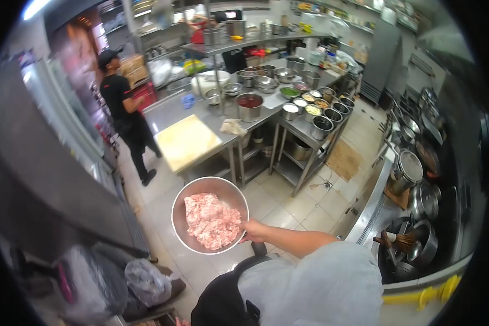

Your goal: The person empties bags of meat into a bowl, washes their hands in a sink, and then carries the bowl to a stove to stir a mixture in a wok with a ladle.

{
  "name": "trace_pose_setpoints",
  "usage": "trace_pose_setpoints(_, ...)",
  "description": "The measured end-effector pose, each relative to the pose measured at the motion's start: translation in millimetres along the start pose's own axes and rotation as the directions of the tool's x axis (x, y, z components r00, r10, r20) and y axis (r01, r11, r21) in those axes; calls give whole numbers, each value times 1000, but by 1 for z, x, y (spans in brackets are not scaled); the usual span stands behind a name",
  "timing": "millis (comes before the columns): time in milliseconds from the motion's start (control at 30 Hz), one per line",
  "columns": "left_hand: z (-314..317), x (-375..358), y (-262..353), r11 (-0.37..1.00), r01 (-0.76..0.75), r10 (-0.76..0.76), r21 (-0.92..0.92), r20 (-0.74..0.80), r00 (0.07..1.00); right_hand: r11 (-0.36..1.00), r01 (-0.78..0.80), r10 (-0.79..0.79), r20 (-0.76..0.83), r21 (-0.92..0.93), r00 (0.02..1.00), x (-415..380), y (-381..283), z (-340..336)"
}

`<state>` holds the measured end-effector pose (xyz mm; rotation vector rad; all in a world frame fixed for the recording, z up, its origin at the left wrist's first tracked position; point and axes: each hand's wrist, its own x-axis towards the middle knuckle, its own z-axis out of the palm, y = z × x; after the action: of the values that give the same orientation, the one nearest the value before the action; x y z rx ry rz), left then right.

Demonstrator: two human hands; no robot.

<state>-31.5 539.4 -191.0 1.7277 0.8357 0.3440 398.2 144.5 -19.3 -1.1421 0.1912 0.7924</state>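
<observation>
My right hand (253, 231) is closed on the rim of a wide metal bowl (237, 198), with the arm stretched out in front of me. Pale pink ground meat (212, 220) lies in a heap inside the bowl, which is tilted so that its inside faces me. The bowl hangs over the tiled floor, short of the table with the cutting board. Only a sliver of my left hand (182, 322) shows at the bottom edge; its fingers are mostly hidden.
Ahead, a pale cutting board (187, 142) lies on a steel table beside a cloth (233, 127). Several pots of ingredients stand on a side table (304, 137). A co-worker (122, 108) stands at left. The stove (383, 220) with pans runs along the right; plastic bags (146, 281) sit lower left.
</observation>
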Motion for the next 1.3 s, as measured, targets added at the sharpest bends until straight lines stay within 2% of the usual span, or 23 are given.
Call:
trace_pose_setpoints(33, 32, 13, 37, 992, 35, -36, 118, 2, 999, 999, 50, -50, -27, 1, 998, 2, -19, -25)
trace_pose_setpoints(100, 83, 54, 72, 970, 23, -43, 241, 79, 996, 996, 61, -56, -91, 59, 994, 5, -49, -80)
trace_pose_setpoints(200, 164, 126, 118, 929, -86, -12, 361, 261, 965, 981, 105, -72, -194, 164, 978, 9, -63, -165)
trace_pose_setpoints(367, 295, 232, 174, 859, -288, 6, 423, 553, 833, 934, 225, -109, -378, 277, 919, -19, -85, -249)
trace_pose_setpoints(467, 373, 291, 199, 799, -422, -18, 428, 719, 695, 840, 402, -188, -498, 365, 846, -25, -71, -284)
trace_pose_setpoints(600, 469, 358, 230, 718, -578, -93, 388, 876, 473, 708, 577, -171, -693, 407, 700, -50, -61, -283)
trace_pose_setpoints(733, 562, 407, 253, 641, -708, -177, 296, 955, 239, 526, 718, -58, -823, 456, 565, -66, -3, -274)
trace_pose_setpoints(800, 607, 427, 263, 608, -758, -213, 234, 969, 128, 359, 851, -62, -900, 383, 431, -75, 17, -246)
trace_pose_setpoints(833, 628, 435, 269, 594, -780, -225, 198, 971, 76, 329, 876, -46, -920, 354, 389, -79, 31, -234)
trace_pose_setpoints(900, 670, 447, 281, 560, -819, -254, 128, 967, -22, 195, 952, 77, -971, 238, 227, -79, 63, -208)
trace_pose_setpoints(933, 690, 451, 286, 545, -833, -272, 96, 960, -67, 175, 964, 93, -978, 201, 187, -81, 77, -192)
trace_pose_setpoints(1000, 722, 453, 296, 519, -854, -304, 43, 943, -137, 82, 995, 208, -978, 51, 33, -92, 98, -160)
trace_pose_setpoints(1033, 738, 453, 298, 503, -864, -311, 17, 936, -163, 74, 997, 217, -976, 22, 5, -96, 107, -148)
trace_pose_setpoints(1100, 765, 453, 304, 482, -875, -330, -38, 918, -221, -1, 992, 391, -913, -123, -113, -105, 123, -132)
trace_pose_setpoints(1233, 807, 450, 314, 444, -885, -359, -138, 878, -317, 41, 980, 471, -861, -196, -192, -123, 159, -122)
trace_pose_setpoints(1300, 826, 447, 316, 432, -881, -370, -194, 853, -369, 42, 940, 458, -829, -340, -321, -130, 164, -124)
